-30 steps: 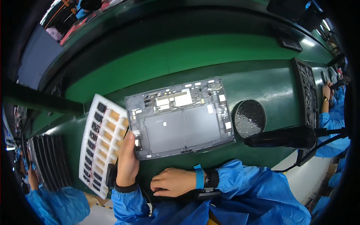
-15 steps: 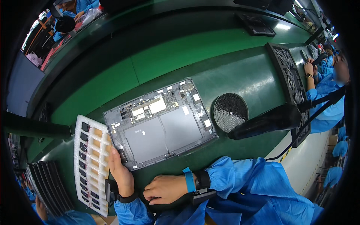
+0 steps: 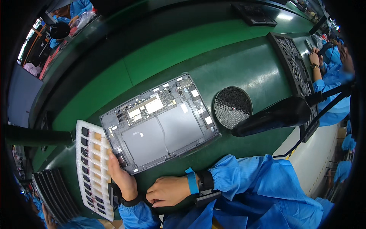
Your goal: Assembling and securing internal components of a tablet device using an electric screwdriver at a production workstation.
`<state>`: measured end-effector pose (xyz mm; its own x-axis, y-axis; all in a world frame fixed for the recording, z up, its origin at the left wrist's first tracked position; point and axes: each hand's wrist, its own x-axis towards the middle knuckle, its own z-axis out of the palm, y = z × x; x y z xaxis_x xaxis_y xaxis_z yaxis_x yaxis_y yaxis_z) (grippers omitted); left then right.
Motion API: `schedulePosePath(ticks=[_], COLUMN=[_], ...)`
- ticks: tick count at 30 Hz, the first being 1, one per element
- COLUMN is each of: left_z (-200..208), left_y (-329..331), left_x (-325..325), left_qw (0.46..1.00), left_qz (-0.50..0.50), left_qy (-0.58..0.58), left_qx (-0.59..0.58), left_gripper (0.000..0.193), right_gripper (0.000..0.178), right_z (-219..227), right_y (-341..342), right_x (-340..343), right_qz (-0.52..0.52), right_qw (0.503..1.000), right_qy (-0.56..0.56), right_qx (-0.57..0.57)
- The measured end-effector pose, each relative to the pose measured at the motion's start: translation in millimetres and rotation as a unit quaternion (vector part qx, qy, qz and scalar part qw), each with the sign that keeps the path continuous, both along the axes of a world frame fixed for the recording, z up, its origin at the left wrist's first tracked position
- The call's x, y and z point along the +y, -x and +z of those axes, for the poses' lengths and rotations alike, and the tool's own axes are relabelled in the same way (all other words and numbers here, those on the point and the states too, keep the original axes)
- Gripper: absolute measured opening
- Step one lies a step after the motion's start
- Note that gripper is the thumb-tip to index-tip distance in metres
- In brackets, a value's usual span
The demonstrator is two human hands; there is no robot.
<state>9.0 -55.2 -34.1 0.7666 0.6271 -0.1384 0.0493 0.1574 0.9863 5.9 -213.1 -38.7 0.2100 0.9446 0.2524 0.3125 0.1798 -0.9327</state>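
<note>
An opened tablet [image 3: 167,131] lies tilted on the green bench, its circuit board and flat grey battery panels facing up. My left hand [image 3: 122,178] is closed on its near left corner, with the fingers along the left edge; some fingertips are hidden. Just below the tablet's near edge, my right hand [image 3: 167,192] rests palm down on the bench. Its fingers are loosely bent and apart, and nothing shows in them. Beside my left hand stands a white foam tray [image 3: 81,168] with small black parts on thin wires in its slots.
Right of the tablet sits a round dish [image 3: 233,107] of small dark and clear pieces. A black tool-like arm [image 3: 274,118] reaches over near it. Farther right is a black bin [image 3: 278,49] of grey strips. Black curved panels [image 3: 53,191] stand lower left. A co-worker's hand [image 3: 314,59] works at right.
The whole view has shifted and turned slightly. My left hand keeps its hold on the tablet's corner, and my right hand rests in nearly the same place.
</note>
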Motion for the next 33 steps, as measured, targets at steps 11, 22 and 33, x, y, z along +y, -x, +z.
schedulePosePath(ticks=[11, 22, 33], left_z=[-8.5, 16.3, 5.1], left_y=[1.0, 4.8, 4.9], left_x=[6.4, 1.0, 8.6], left_qw=[0.978, 0.993, 0.994], left_qz=[-0.052, -0.101, -0.072], left_qy=[-0.198, -0.04, -0.08], left_qx=[0.044, -0.055, -0.002], left_gripper=[0.045, 0.052, 0.043], right_gripper=[0.019, 0.014, 0.016], right_z=[2.6, 5.9, 3.0], right_y=[2.3, 3.3, 3.7], right_x=[2.8, 10.0, 10.1], right_qz=[-0.022, -0.011, -0.011], right_qw=[0.999, 0.999, 0.999], right_qy=[0.027, -0.002, -0.007], right_qx=[-0.038, -0.051, -0.035])
